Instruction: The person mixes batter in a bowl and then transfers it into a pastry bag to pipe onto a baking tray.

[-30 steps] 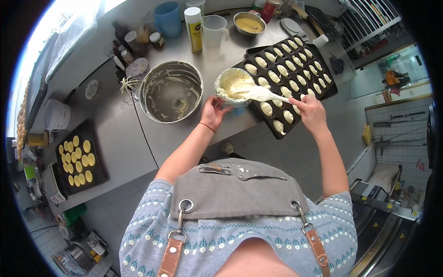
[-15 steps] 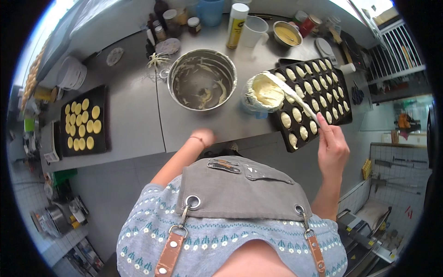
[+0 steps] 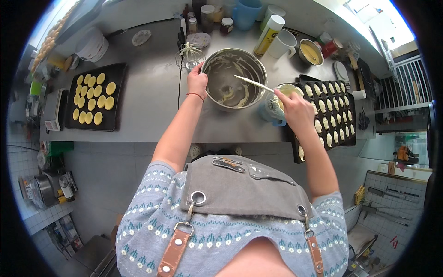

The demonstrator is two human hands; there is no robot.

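My left hand [image 3: 197,81] grips the left rim of a large steel mixing bowl [image 3: 251,69] smeared with pale batter. My right hand [image 3: 292,104] holds a white spatula [image 3: 254,82], its batter-coated end over the bowl's interior. Just right of the bowl, partly behind my right hand, a lined jug [image 3: 273,112] holds pale batter. Farther right is a dark moulded tray [image 3: 302,120] whose cavities hold piped batter.
A whisk [image 3: 189,54] lies left of the bowl. A dark sheet [image 3: 117,115] holds several yellow rounds at the left. Along the back stand jars, a spray can [image 3: 268,34], a clear jug [image 3: 281,45] and a small bowl of yellow mixture [image 3: 310,52].
My left hand left the batter jug and now grips the steel bowl's rim. My right hand moved the spatula from the jug over into the bowl. The view has shifted.
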